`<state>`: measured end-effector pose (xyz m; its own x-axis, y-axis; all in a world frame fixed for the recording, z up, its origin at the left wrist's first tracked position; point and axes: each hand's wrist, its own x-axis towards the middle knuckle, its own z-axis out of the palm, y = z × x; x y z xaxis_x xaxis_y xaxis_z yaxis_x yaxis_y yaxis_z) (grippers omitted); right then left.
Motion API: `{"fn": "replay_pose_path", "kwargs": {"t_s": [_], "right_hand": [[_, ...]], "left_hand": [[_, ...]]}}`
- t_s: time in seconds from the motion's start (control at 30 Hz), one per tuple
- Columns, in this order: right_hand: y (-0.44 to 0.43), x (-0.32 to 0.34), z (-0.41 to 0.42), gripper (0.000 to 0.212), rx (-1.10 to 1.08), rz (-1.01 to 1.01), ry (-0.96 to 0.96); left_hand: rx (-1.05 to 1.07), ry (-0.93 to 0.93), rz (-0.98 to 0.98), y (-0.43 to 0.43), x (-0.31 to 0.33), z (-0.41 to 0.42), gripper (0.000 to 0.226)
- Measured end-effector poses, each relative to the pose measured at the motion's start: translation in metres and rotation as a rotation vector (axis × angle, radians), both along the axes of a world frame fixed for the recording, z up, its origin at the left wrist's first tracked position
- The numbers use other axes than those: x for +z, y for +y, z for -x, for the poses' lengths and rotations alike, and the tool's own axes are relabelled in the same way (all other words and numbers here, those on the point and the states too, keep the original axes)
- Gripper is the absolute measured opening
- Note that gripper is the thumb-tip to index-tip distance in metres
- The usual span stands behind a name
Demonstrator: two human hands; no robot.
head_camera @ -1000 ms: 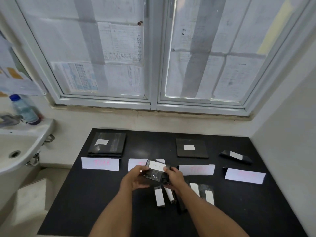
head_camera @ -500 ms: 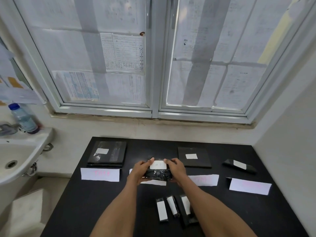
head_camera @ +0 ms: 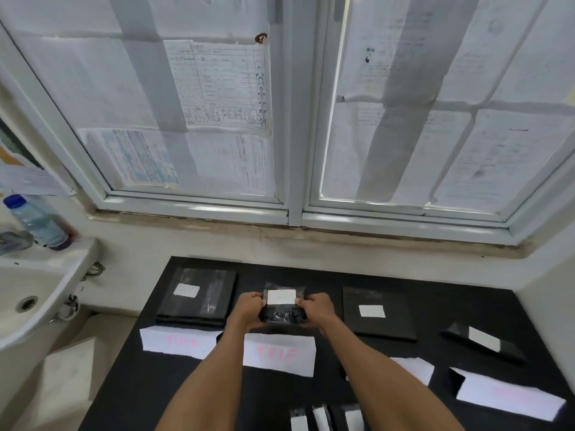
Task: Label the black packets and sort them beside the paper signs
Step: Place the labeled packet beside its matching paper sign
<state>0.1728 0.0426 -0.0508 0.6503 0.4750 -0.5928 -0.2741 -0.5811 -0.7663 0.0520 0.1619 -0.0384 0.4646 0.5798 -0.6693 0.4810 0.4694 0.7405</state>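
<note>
A small black packet (head_camera: 282, 306) with a white label is held between both hands just behind the second paper sign (head_camera: 280, 353). My left hand (head_camera: 247, 311) grips its left end and my right hand (head_camera: 317, 307) grips its right end. A labelled black packet (head_camera: 196, 295) lies behind the first paper sign (head_camera: 179, 342). Another labelled packet (head_camera: 378, 312) lies behind the third sign (head_camera: 413, 368), partly hidden by my right forearm. A narrow labelled packet (head_camera: 482, 340) lies behind the fourth sign (head_camera: 507, 398). Several small labelled packets (head_camera: 326, 418) sit at the near edge.
The black table (head_camera: 140, 377) stands under a window (head_camera: 292, 119) covered with paper sheets. A white sink (head_camera: 34, 290) with a plastic bottle (head_camera: 37, 222) on its rim is at the left. A white wall (head_camera: 553, 306) borders the table's right side.
Both hands have carried the small packet forward, from over the near middle of the table to just behind the second sign. The camera has tilted and moved closer.
</note>
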Motion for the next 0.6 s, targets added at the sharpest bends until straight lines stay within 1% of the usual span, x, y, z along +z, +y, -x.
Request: {"fn": "replay_pose_path", "kwargs": {"t_s": [0.07,0.17,0.27,0.37,0.47,0.6], "right_hand": [[0.014,-0.009,-0.009,0.016,0.001,0.033,0.034],[0.027,-0.029,-0.018,0.02,0.062,0.104,0.039],[0.036,-0.047,-0.023,0.028,0.113,0.144,0.084],[0.046,-0.061,-0.03,0.035,0.105,0.148,0.122],[0.053,-0.07,-0.035,0.039,0.064,0.125,0.107],[0.057,-0.075,-0.036,0.042,0.038,0.118,0.081]], "left_hand": [[-0.034,0.064,-0.051,0.016,-0.01,-0.01,0.028],[-0.065,0.119,-0.006,0.032,-0.032,-0.025,0.022],[-0.032,0.074,0.121,0.042,-0.055,-0.039,0.033],[-0.008,0.057,0.164,0.051,-0.072,-0.052,0.036],[-0.013,0.082,0.14,0.057,-0.07,-0.056,0.033],[-0.016,0.1,0.107,0.06,-0.073,-0.056,0.023]]}}
